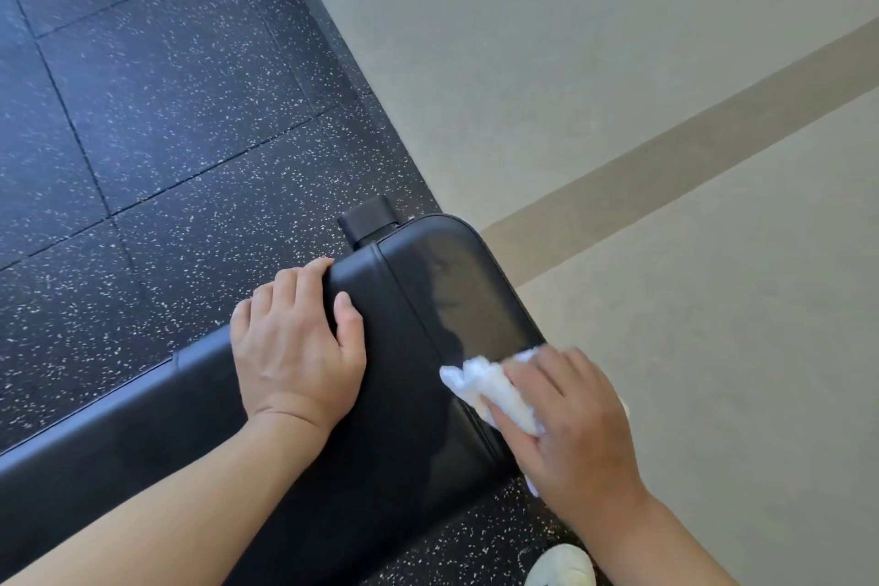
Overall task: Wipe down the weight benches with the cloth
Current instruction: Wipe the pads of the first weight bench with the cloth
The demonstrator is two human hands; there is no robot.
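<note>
Bare forearms with no sleeves in view, and seemingly a pale shoe (561, 566) below.

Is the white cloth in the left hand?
No, the right hand holds the white cloth on the bench; the left hand grips the bench edge.

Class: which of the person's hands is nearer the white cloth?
Right. The right hand holds the white cloth against the bench pad; the left hand grips the pad's far edge.
</note>
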